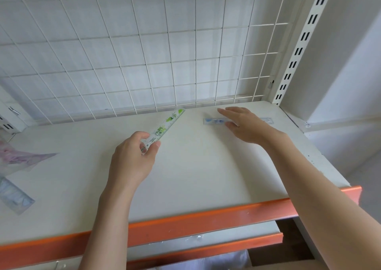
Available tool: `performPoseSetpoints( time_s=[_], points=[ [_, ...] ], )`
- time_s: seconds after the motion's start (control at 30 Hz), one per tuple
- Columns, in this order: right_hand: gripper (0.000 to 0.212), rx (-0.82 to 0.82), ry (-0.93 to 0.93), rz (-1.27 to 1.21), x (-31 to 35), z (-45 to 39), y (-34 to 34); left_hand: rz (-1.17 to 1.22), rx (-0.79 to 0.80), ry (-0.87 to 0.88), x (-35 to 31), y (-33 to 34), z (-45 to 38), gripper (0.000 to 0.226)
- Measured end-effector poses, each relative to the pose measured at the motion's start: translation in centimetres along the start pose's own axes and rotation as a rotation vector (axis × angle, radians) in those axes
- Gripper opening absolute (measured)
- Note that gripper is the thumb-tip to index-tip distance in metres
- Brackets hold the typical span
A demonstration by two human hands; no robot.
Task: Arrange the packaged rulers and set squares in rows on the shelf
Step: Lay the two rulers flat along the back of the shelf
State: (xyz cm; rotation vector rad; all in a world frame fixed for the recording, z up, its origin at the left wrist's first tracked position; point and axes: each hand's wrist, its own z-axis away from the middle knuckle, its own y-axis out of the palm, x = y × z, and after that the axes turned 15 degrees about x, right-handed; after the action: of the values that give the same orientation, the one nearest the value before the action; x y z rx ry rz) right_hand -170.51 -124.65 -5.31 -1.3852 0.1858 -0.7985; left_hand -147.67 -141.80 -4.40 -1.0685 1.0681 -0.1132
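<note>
A white shelf (195, 166) with an orange front edge fills the view. My left hand (132, 156) pinches the near end of a green-printed clear ruler (165, 125), which points up and right toward the back. A blue-printed clear ruler (214, 121) lies flat near the back right, parallel to the back grid. My right hand (245, 125) rests over the middle of that ruler with fingers spread flat, hiding part of it. At the left edge lie a purple packaged set square (22, 158) and a blue packaged ruler (14, 195).
A white wire grid (144, 53) closes the back of the shelf. A slotted white upright (299, 49) stands at the back right corner. A lower shelf with an orange edge (206, 247) shows below the front.
</note>
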Motion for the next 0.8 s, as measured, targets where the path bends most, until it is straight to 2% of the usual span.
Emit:
performPoseSetpoints(
  time_s=[0.07,0.23,0.47,0.8],
  points=[
    [0.041,-0.048,0.050,0.020,0.8,0.7,0.4,0.002,0.015,0.010,-0.3,0.4,0.0,0.034],
    [0.043,-0.009,0.189,0.065,2.1,1.6,1.7,-0.018,0.035,0.040,-0.8,1.2,-0.1,0.034],
    [0.038,0.020,0.125,0.039,1.3,1.9,1.5,-0.027,0.034,0.042,-0.6,1.4,0.0,0.033],
    [0.042,0.006,0.115,0.034,1.1,1.9,1.2,-0.068,0.038,0.081,-0.4,1.8,-0.2,0.032]
  ],
)
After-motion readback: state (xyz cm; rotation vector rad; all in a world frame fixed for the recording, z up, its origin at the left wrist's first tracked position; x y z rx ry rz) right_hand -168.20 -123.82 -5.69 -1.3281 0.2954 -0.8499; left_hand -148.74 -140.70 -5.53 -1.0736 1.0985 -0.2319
